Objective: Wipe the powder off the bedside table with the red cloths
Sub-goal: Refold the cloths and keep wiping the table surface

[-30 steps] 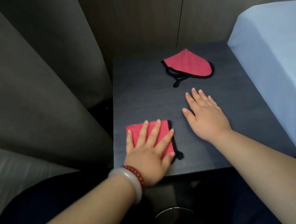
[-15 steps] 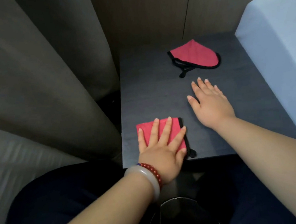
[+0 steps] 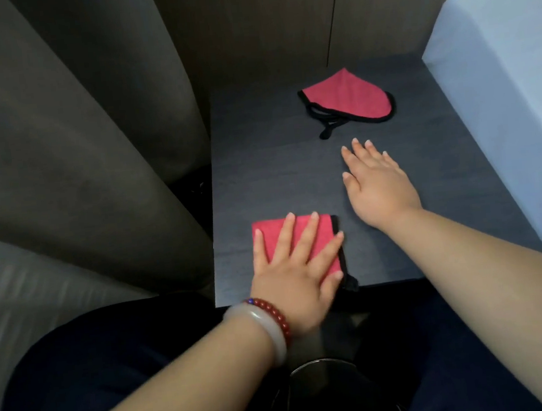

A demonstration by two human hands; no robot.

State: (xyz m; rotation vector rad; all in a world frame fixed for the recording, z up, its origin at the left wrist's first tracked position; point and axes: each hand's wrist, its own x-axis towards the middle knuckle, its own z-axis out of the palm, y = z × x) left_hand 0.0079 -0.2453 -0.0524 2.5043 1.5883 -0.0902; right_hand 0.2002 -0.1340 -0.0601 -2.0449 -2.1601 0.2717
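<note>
Head view: a person's left hand (image 3: 294,276) lies flat, fingers spread, pressing a folded red cloth with black edging (image 3: 300,245) onto the dark grey wood-grain bedside table (image 3: 269,172), at the table's near edge. The right hand (image 3: 379,188) rests open and empty at the table's middle, grasping nothing. A second red cloth, black-trimmed and rounded (image 3: 347,98), lies loose towards the table's far side, just beyond the right hand. No powder is discernible on the dark top. With the folded cloth touching the near edge and a black corner hanging over it, a pull towards the person could drag cloth and powder off the table into the lap; the untouched far cloth leaves that area unwiped.
</note>
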